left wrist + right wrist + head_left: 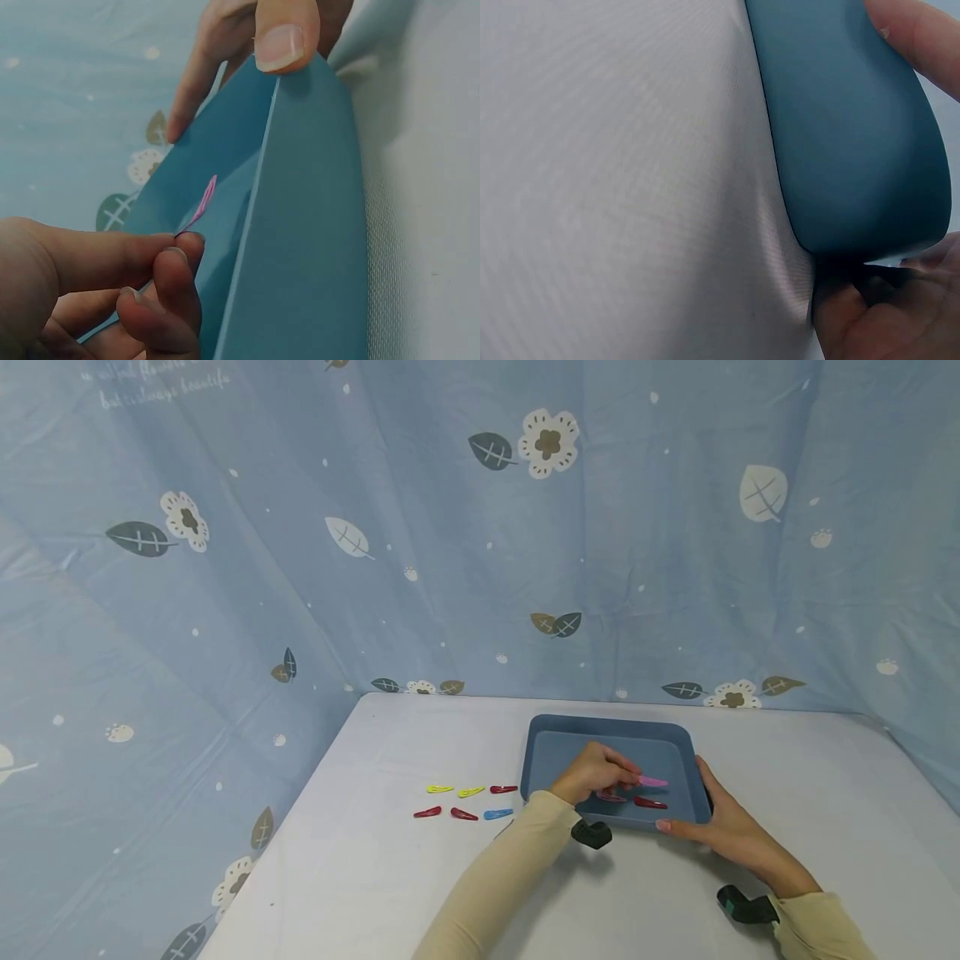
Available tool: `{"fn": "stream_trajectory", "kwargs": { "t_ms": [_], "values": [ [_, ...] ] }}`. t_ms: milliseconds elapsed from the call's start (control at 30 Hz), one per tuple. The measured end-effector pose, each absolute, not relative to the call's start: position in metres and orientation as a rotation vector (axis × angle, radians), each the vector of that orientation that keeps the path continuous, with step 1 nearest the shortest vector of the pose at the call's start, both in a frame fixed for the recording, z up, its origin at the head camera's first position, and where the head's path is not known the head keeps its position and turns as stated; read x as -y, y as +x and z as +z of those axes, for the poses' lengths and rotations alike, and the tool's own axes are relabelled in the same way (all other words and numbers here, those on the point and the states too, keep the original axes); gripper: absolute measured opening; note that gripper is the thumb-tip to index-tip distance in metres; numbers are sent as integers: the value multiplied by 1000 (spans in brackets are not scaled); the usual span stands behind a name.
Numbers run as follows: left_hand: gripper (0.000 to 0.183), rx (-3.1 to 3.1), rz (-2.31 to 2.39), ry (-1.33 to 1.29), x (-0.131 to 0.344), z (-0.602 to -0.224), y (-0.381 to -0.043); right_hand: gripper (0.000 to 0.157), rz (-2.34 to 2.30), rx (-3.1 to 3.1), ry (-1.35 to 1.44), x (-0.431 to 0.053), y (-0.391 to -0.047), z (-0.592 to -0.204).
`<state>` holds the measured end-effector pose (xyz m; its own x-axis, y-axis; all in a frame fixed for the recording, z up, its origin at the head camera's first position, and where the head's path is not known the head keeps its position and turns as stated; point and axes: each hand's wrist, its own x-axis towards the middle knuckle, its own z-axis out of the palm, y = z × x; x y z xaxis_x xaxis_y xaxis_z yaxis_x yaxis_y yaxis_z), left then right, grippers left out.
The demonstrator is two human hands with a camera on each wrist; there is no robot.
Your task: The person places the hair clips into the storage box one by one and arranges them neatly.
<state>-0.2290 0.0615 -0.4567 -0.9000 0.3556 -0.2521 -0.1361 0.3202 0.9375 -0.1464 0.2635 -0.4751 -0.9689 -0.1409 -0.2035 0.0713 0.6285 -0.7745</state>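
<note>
I see clips (464,814) spaced on the surface (420,745), seemingly for easy picking; my left hand (596,771) pinches a pink clip (654,782) over the tray (555,756), whose corner my right hand (726,827) grips, thumb and fingers spread, likely for steadiness.

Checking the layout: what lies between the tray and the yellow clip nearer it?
In the head view, one red clip lies on the white table between that yellow clip and the blue tray.

Cannot see the pinched end of the pink snap hair clip (655,782), covered by the left hand (596,772); cannot follow either sleeve (495,881) past the head view's bottom edge or fully read the lettering (163,395).
</note>
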Motion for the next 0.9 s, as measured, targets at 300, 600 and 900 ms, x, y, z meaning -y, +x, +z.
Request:
{"fn": "stream_trajectory", "kwargs": {
  "t_ms": [300,600,900],
  "values": [
    [5,-2211,1566,192,-63,-458,-230,124,-1241,-2609,-52,-263,-146,-474],
    [4,-2380,1409,189,-66,-452,-227,122,-1260,-2607,-71,-263,-146,-474],
    [6,-2445,1349,200,-70,-454,-228,122,-1271,-2611,-78,-263,-145,-474]
  ]
}}
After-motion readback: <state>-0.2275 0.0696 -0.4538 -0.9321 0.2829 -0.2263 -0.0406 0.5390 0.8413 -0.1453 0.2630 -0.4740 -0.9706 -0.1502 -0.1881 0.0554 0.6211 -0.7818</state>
